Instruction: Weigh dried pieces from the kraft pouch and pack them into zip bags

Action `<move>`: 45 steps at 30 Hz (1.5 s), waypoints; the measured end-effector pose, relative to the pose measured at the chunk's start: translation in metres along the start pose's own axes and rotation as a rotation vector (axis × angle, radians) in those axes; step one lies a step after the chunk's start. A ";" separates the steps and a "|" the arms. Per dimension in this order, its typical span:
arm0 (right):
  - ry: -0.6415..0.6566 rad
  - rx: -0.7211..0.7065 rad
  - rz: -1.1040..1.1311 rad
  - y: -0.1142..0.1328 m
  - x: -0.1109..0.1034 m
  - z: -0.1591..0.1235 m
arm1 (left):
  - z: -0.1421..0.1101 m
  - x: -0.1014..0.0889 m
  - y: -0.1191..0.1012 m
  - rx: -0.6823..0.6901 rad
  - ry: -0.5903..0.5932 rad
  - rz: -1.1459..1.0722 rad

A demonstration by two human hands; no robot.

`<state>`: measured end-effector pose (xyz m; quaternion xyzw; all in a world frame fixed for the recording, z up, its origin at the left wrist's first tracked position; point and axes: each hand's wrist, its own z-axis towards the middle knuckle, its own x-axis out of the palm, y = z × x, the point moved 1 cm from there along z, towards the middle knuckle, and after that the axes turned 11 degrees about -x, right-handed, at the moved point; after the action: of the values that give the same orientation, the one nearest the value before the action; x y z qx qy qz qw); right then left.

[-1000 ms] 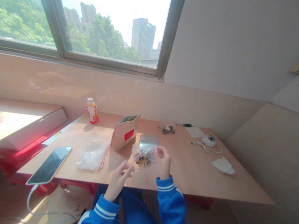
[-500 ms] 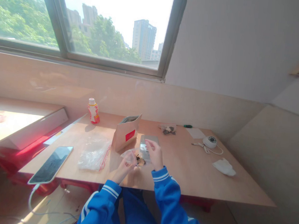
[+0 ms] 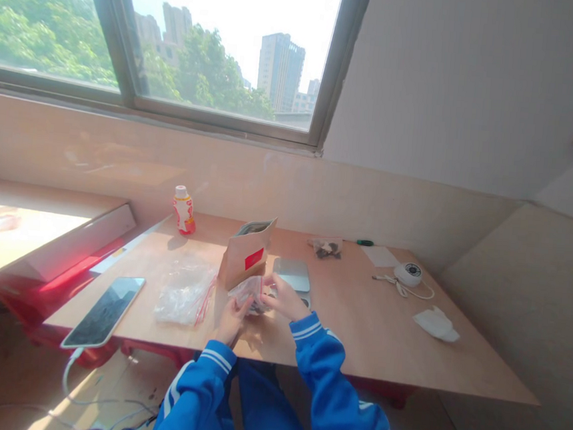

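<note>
Between my hands is a small clear zip bag (image 3: 248, 288) with a red seal line and dark, dried-looking pieces inside. My left hand (image 3: 230, 320) pinches its lower left side. The fingers of my right hand (image 3: 283, 299) are closed on the bag's right edge near the seal. Just behind the bag stands a brown paper pouch (image 3: 244, 259) with a red label, its top open. A flat silver scale (image 3: 295, 273) lies behind my right hand, which partly covers it.
Clear plastic bags (image 3: 183, 299) and a phone (image 3: 105, 311) on a cable lie to the left. A drink bottle (image 3: 184, 213) stands at the back. Rightward are another filled bag (image 3: 328, 248), a green-handled tool (image 3: 365, 242), white paper (image 3: 381, 257), a round white device (image 3: 408, 274) and a crumpled tissue (image 3: 436, 323).
My right hand has come down and left from above the scale onto the bag's edge. The bag is now held upright between both hands, where before only my left hand held it.
</note>
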<state>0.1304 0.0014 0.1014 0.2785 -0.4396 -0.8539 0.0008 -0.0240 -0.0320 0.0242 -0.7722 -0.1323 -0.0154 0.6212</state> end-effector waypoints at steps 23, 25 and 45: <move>0.025 0.178 0.188 -0.003 -0.005 0.010 | -0.001 0.006 0.010 0.059 0.132 0.115; 0.055 0.175 0.216 -0.001 -0.007 0.010 | -0.001 0.006 0.009 0.045 0.118 0.111; -0.597 -0.101 0.299 0.053 -0.054 0.105 | -0.003 0.005 0.007 -0.029 0.047 -0.024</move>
<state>0.1134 0.0609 0.2155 -0.0519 -0.4134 -0.9090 0.0110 -0.0168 -0.0349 0.0192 -0.7790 -0.1268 -0.0427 0.6126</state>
